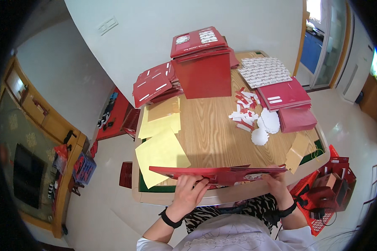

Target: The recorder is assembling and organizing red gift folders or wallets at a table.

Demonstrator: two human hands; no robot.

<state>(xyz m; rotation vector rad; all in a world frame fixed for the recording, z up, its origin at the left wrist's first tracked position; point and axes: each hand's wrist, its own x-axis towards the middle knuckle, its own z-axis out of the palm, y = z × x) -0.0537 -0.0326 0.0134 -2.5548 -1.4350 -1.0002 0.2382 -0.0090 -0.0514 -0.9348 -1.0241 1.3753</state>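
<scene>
At the table's near edge I hold a long red card folder (222,172) tilted up on its edge. Its far face looks plain red, and the side toward me carries some printed white and dark patches. My left hand (187,192) grips its lower edge left of the middle, fingers curled against it. My right hand (276,183) pinches the right end, with part of the fingers hidden behind the card. Pale yellow sheets (161,154) lie just beyond the folder's left end. Near its right end rests a tan paper piece (298,150).
Behind stands a tall red box (203,77) with red printed cards (199,42) on top. More red cards (155,81) are piled left. White and red scraps (245,108), white scalloped discs (269,121), a patterned sheet (264,72) and red folders (285,94) lie right. A red crate (318,221) sits below.
</scene>
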